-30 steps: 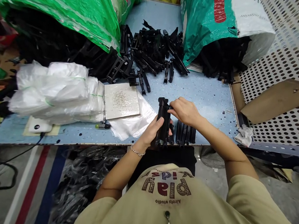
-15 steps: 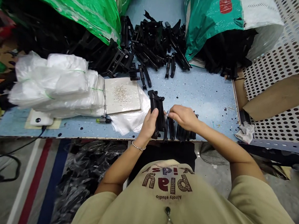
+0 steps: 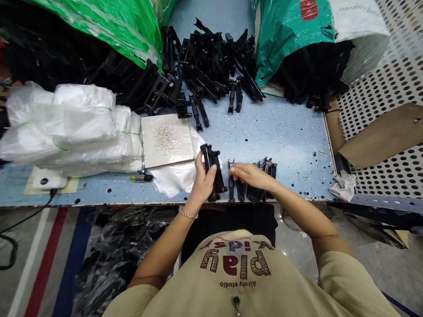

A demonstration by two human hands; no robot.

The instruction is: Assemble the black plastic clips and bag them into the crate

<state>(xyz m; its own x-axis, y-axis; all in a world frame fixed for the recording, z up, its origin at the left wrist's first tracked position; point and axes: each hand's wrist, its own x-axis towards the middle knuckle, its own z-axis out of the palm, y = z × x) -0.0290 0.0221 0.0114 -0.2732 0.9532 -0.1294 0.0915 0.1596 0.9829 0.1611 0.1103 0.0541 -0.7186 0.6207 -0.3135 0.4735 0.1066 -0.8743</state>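
Observation:
My left hand (image 3: 203, 181) is closed round a black plastic part (image 3: 213, 170), held tilted above the table's front edge. Just right of it, my right hand (image 3: 249, 175) has its fingers bent together at a slim black piece (image 3: 230, 191) standing near the edge; whether they grip it or something small is hard to make out. More black parts (image 3: 268, 169) are grouped beside and behind my right hand. To the left lies a pale square board (image 3: 167, 141) with tiny light bits on it, on top of white plastic sheets (image 3: 176, 178).
Black parts (image 3: 210, 63) are heaped at the back between a green bag (image 3: 108, 18) and a teal bag (image 3: 287, 34). Bundled clear bags (image 3: 73, 126), a white device (image 3: 48, 179) and a marker (image 3: 141, 178) lie left. A perforated panel (image 3: 391, 83) borders the right.
My right hand has come down onto the slim black piece, away from the part in my left hand. The left hand's fingers now wrap further round its part. The camera view has shifted slightly.

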